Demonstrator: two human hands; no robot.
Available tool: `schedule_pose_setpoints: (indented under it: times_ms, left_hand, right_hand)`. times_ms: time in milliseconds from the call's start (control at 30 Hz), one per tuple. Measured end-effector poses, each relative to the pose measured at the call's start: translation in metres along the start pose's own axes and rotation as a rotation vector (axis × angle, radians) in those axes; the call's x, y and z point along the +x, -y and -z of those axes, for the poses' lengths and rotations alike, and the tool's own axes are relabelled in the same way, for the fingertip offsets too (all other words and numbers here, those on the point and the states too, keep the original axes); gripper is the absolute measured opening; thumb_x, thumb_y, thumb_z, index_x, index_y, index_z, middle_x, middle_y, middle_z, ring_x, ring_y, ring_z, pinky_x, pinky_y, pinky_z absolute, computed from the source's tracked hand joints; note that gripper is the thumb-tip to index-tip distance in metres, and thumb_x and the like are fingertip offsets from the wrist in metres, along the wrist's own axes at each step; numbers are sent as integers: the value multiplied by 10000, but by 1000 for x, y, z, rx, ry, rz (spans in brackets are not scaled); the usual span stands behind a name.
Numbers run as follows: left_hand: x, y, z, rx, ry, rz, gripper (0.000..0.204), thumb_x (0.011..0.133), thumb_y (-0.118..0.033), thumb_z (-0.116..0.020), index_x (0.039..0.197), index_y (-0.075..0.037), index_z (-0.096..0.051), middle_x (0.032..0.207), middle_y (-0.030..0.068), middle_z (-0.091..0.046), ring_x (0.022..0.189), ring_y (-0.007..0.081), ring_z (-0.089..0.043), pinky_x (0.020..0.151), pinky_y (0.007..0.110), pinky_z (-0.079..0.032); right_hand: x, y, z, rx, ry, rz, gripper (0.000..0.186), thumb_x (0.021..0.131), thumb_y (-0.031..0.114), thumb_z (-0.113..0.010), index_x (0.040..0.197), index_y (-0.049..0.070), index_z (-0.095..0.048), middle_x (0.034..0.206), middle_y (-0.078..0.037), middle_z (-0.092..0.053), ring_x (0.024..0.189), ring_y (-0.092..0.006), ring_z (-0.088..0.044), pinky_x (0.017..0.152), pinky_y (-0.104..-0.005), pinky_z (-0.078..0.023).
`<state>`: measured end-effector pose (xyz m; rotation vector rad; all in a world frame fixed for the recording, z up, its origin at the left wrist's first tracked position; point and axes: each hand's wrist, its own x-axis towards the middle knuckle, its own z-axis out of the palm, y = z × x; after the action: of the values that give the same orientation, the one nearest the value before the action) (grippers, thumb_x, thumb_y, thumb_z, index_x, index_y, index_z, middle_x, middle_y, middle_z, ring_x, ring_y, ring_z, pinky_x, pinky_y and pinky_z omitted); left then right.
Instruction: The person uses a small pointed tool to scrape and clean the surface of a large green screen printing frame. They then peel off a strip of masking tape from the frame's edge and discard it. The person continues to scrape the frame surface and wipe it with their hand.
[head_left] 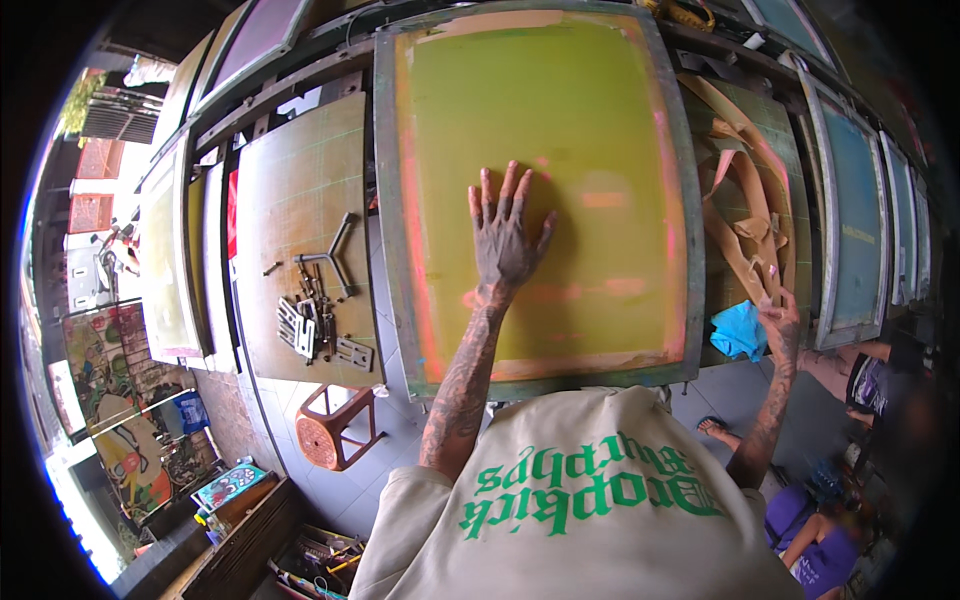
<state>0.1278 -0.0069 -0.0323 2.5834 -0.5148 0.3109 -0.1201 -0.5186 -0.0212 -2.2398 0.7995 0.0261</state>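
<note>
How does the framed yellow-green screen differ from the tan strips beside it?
The screen is broad and flat; the strips are narrow and curled. The screen has a stiff frame; the strips form a loose tangle. Both have a hand at them: the left hand at the screen, the right hand at the strips.

screen (540, 110) lying in middle, left hand (503, 245) resting on it. left board (300, 190) lying beside; wrench (333, 257), bolts (322, 312), brackets (291, 328) sitting on it. stool (320, 440) standing near it. right board (785, 130) bearing tape (752, 190); cloth (738, 331) lying beside right hand (778, 318).
</note>
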Motion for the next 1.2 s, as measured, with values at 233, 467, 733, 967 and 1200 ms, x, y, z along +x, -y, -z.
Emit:
schedule_pose_setpoints:
  times_ms: [233,467,733,967,1200]
  left_hand:
    - [1,-2,-1,-9,24,1,693,968,-412,-638,1541,-96,-408,1666,94,-301,1560,418,-152,1277,569,-114]
    - [1,-2,1,17,26,12,695,971,-425,-640,1550,-123,-401,1665,80,-305,1557,403,-173,1279,561,-129]
    - [2,-4,1,9,23,7,687,974,-413,-638,1546,-113,-403,1659,92,-313,1553,413,-178,1275,567,-127]
    - [1,-4,3,-18,9,4,694,957,-385,-659,1543,-115,-405,1652,96,-325,1545,422,-193,1268,582,-137]
    - [0,1,-1,-20,8,-2,675,964,-403,-642,1519,-79,-434,1652,114,-326,1549,439,-174,1264,586,-121]
  right_hand:
    - [-7,40,8,-179,-67,-35,538,879,49,-730,1363,49,-495,1007,-163,-726,917,-209,-699,789,-348,-535]
    - [-13,110,13,-327,-164,-19,449,925,153,-706,1288,28,-472,1097,-232,-637,1004,-384,-649,891,-443,-494]
    - [19,64,26,-409,-193,269,264,1078,217,-380,1160,5,-515,1107,-220,-563,1027,-396,-577,900,-437,-448]
    - [24,149,-31,24,-150,190,207,1097,221,-470,1139,39,-560,1023,-119,-578,929,-218,-586,830,-379,-467]
    - [34,248,-138,226,-21,603,138,1064,104,-564,1137,16,-642,996,-36,-638,902,-110,-610,800,-265,-509]
